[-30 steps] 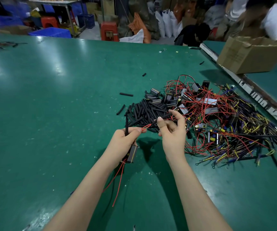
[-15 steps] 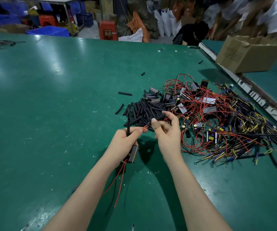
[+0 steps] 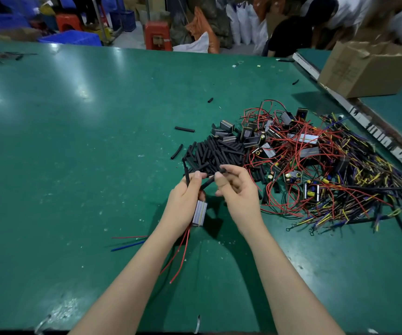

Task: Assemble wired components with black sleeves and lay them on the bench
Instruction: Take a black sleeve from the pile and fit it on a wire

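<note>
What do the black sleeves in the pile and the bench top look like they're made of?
Black sleeves: matt black flexible tubing, probably plastic or rubber heat-shrink; several lie slightly bent and give no glint. Bench top: smooth green mat or coating, semi-gloss, likely rubber or vinyl; it shows soft light reflections and pale scuffs.

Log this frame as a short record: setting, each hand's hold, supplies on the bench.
setting: green bench
left hand: grips a boxy component with red leads hanging down, plus an upright black sleeve
right hand: pinches a second black sleeve
supplies: sleeve pile; tangle of wired components
other: cardboard box
</note>
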`<state>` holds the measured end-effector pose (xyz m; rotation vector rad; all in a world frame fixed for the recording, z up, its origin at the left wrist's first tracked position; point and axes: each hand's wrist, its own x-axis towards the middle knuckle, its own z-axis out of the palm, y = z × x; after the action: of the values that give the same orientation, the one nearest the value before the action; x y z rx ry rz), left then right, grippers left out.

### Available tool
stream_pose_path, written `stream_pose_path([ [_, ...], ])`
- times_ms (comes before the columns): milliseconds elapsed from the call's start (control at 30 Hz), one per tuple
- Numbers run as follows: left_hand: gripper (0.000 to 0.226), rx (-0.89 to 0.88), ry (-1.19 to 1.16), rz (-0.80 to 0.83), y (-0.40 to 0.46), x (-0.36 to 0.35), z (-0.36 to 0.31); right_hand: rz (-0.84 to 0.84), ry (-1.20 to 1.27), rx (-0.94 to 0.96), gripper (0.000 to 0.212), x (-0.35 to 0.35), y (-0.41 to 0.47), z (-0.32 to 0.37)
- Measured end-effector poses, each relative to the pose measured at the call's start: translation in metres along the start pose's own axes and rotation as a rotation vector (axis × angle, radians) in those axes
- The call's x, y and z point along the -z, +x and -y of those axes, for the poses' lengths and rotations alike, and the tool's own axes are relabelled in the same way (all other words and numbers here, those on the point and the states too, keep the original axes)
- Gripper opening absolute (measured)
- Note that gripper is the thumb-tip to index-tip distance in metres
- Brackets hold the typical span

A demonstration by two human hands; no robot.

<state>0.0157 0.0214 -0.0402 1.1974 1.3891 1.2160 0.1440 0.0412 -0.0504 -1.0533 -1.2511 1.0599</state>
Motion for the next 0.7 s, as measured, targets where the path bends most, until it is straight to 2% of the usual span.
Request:
stream_pose_path([
  [133,0.037,0.015,-0.102,0.069,-0.004,-0.001,-0.002,0.016,0.083,-0.084,0.021,0.002,0.002,0.003],
  [233,0.033,-0.014,0.006,0.044,-0.003,0.000,0.000,0.134,0.001,-0.091,0.026,-0.001,0.000,0.006],
  [300,0.027,-0.010,-0.017,0.050,-0.005,-0.001,0.001,0.146,-0.007,-0.089,0.025,-0.003,-0.001,0.008],
  [400,0.019,0.002,-0.038,0.111,-0.003,0.001,0.000,0.012,0.067,-0.097,0.010,-0.001,0.000,0.012],
  [500,0.019,0.005,0.016,0.206,0.001,0.003,0.000,-0.092,0.124,-0.140,0.017,0.002,0.003,0.015],
  [600,0.022,0.046,0.060,0.309,0.003,0.009,-0.004,-0.143,0.197,-0.187,0.028,0.006,0.006,0.018],
  [700,0.026,0.081,0.073,0.437,0.008,0.016,-0.012,-0.166,0.300,-0.241,0.031,0.009,0.009,0.019],
])
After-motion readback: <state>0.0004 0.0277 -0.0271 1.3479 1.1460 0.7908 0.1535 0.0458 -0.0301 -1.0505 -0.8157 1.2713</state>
